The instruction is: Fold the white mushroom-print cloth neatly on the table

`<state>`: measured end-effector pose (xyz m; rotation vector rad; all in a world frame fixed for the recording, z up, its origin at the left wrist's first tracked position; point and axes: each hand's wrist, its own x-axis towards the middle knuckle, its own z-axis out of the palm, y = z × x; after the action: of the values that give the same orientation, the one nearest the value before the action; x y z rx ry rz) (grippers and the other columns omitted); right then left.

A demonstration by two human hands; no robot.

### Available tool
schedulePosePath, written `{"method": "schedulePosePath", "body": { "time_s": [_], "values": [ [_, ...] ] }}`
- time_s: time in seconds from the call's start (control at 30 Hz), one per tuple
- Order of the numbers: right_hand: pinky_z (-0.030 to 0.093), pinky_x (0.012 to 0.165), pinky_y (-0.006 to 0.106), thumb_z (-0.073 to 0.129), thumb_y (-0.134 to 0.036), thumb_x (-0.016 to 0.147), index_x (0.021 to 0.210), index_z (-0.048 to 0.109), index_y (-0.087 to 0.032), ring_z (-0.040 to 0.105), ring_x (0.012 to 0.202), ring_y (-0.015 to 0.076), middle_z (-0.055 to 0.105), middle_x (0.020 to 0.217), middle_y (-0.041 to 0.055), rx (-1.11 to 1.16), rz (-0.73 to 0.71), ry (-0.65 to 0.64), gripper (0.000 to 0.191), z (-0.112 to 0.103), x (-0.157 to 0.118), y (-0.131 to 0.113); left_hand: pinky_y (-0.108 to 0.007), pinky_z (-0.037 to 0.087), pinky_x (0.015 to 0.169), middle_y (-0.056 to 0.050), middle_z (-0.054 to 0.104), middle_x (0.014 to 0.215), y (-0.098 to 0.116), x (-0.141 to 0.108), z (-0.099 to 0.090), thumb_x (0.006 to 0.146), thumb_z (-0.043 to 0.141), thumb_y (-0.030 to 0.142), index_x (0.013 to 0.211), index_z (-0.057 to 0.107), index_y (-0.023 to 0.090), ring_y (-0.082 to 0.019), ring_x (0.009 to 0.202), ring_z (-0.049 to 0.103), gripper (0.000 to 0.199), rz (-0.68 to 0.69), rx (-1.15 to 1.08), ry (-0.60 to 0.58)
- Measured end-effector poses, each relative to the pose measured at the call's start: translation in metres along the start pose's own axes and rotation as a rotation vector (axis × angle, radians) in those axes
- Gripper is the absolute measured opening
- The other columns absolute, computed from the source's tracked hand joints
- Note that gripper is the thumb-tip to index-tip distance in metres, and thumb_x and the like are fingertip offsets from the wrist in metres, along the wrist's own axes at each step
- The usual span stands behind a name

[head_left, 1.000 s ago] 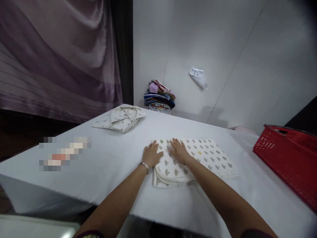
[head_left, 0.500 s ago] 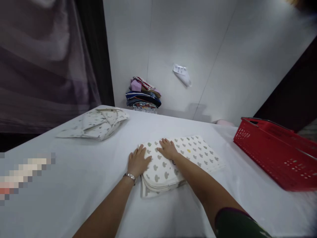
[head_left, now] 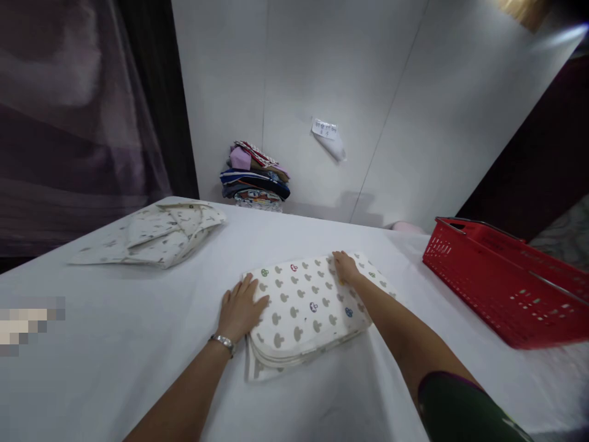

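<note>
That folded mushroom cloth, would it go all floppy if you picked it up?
Probably floppy: the mushroom cloth curves softly at its near left corner. Its layers might fall open, since separate edges show there. It likely won't roll, lying flat on the table.

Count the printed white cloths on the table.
2: a folded cloth under the left hand and right hand, a second cloth farther left on the table. Others may be hidden.

The person's left hand [head_left: 240, 310] lies spread on the left end of a mushroom-print cloth [head_left: 299, 304], the right hand [head_left: 346, 267] farther along; across the tabletop [head_left: 151, 344], a patterned bundle [head_left: 161, 236] sits by the far left corner, a red basket [head_left: 488, 276] over right.
</note>
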<state>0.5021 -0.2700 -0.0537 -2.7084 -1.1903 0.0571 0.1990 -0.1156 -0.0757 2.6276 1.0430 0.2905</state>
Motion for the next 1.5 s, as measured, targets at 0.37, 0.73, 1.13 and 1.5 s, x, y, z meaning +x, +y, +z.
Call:
{"method": "schedulePosePath", "body": {
  "time_s": [0.37,0.73,1.13,1.5],
  "values": [
    [0.031,0.101,0.041,0.046,-0.029,0.083,0.125,0.054,-0.026,0.050,0.117,0.0246,0.055,0.129,0.0045,-0.140,-0.035,-0.247,0.044,-0.017,0.051,0.034,-0.047,0.022,0.108,-0.006,0.028,0.149,0.000,-0.001,-0.003,0.082,0.038,0.047,0.133,0.044,0.019,-0.025,0.134,0.029,0.058,-0.001,0.014,0.018],
    [0.040,0.086,0.031,0.050,-0.034,0.084,0.114,0.059,-0.019,0.056,0.105,0.0246,0.063,0.114,0.0103,-0.128,-0.024,-0.197,0.034,-0.019,0.070,0.040,-0.046,0.024,0.107,-0.009,0.023,0.150,-0.007,0.002,0.004,0.081,0.038,0.052,0.133,0.044,0.020,-0.028,0.134,0.029,0.062,-0.001,0.032,0.034],
    [0.025,0.104,0.035,0.045,-0.055,0.084,0.133,0.045,-0.020,0.040,0.125,0.0237,0.046,0.137,0.0081,0.017,0.111,-0.056,0.060,-0.011,0.065,0.083,-0.045,0.022,0.107,-0.012,0.043,0.139,-0.009,0.005,0.007,0.081,0.037,0.054,0.136,0.039,0.017,-0.027,0.131,0.033,0.066,-0.054,-0.034,0.030],
    [0.046,0.085,0.033,0.057,-0.049,0.079,0.122,0.055,-0.011,0.057,0.107,0.0287,0.059,0.120,0.0173,0.155,0.412,-0.053,0.058,-0.015,0.022,0.140,-0.045,0.028,0.105,-0.013,0.049,0.133,-0.006,0.019,-0.004,0.080,0.039,0.055,0.136,0.033,0.015,-0.030,0.124,0.043,0.069,-0.158,-0.110,0.094]
  ]
}}
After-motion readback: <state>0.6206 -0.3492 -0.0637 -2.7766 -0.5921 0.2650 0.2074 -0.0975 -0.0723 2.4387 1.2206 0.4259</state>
